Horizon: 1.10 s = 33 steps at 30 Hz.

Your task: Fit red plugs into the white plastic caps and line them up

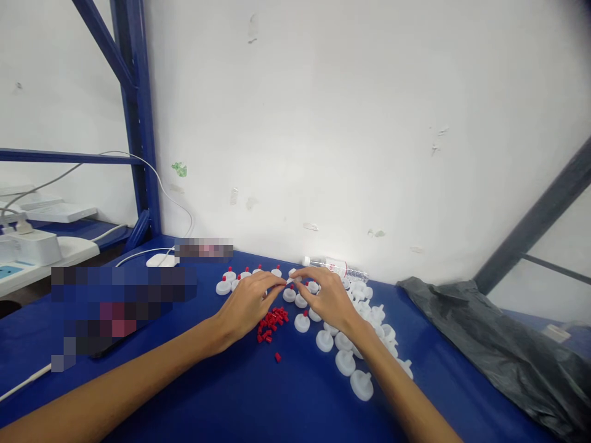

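Observation:
My left hand and my right hand meet over the blue table, fingertips pinched together. Between them is a small white plastic piece, seemingly a spouted cap, mostly covered by the fingers. Just below my left hand lies a loose pile of small red tips, with a single red tip apart from it. Behind my left hand stand several white caps with red tips on their spouts. Another red-tipped cap sits below my right hand. Plain white spouted caps spread around my right forearm.
A clear plastic bottle lies against the wall. Dark plastic sheeting covers the right side of the blue table. A white charger with cables and blurred-out items are at the left, near a blue metal post.

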Each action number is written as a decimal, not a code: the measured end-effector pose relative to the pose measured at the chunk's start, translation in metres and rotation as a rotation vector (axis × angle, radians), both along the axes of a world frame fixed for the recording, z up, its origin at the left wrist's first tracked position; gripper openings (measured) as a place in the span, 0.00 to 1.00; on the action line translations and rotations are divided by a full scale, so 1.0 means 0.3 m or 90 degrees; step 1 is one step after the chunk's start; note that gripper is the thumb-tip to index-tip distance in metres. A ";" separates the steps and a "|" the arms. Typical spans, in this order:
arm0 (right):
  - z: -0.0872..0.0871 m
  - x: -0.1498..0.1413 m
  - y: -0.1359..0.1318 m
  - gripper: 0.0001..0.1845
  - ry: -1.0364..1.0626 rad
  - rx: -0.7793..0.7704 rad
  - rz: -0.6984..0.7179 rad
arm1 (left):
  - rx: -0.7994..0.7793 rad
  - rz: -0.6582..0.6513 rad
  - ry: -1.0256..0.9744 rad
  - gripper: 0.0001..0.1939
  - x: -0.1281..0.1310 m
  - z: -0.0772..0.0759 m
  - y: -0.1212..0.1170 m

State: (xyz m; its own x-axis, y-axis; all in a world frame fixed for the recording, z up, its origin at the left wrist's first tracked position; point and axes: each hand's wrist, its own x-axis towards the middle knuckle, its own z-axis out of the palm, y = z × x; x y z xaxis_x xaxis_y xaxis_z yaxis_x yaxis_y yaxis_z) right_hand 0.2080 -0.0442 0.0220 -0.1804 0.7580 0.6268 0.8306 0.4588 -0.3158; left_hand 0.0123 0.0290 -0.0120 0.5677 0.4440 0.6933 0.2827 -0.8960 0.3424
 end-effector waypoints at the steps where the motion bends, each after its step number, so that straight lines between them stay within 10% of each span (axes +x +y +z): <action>1: 0.001 0.000 -0.001 0.12 0.009 -0.004 -0.001 | -0.003 0.001 -0.001 0.08 -0.001 0.002 0.000; 15: 0.045 0.008 -0.010 0.12 0.301 -0.177 0.108 | -0.370 -0.052 -0.139 0.17 0.003 0.070 -0.039; 22: 0.048 -0.032 -0.028 0.17 0.382 -0.288 0.206 | -0.688 -0.320 -0.199 0.26 -0.004 0.086 -0.035; 33: 0.025 -0.047 -0.019 0.17 0.391 -0.295 0.201 | -0.740 -0.269 -0.199 0.26 -0.003 0.075 -0.026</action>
State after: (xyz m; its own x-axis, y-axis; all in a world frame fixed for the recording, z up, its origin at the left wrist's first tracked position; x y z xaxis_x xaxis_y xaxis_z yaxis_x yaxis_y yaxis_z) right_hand 0.1938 -0.0500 0.0296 -0.1560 0.9346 0.3198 0.3033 0.3534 -0.8849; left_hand 0.0114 0.0211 0.0104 0.6963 0.7024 0.1477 -0.1834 -0.0249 0.9827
